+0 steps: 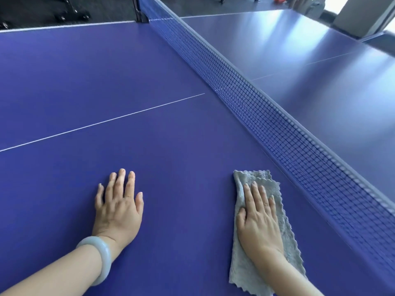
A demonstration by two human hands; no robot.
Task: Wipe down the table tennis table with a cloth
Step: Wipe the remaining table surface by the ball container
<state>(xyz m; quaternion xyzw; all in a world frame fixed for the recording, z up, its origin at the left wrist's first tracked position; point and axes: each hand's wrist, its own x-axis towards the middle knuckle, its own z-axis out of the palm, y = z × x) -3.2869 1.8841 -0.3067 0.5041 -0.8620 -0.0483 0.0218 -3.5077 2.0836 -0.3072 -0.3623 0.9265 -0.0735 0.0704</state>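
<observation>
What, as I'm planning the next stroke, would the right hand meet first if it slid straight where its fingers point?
Probably the net. The right hand presses flat on the grey cloth, fingers aimed ahead, slightly left; past the cloth only bare table tennis table shows before the net's foot.

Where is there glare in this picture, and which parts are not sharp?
Head view: pale glare streaks on the far half of the table, beyond the net, wash its blue to grey; the near half is evenly lit. The left hand, the right hand and the cloth are sharp; the net's mesh at lower right and the room at the top look soft.
</observation>
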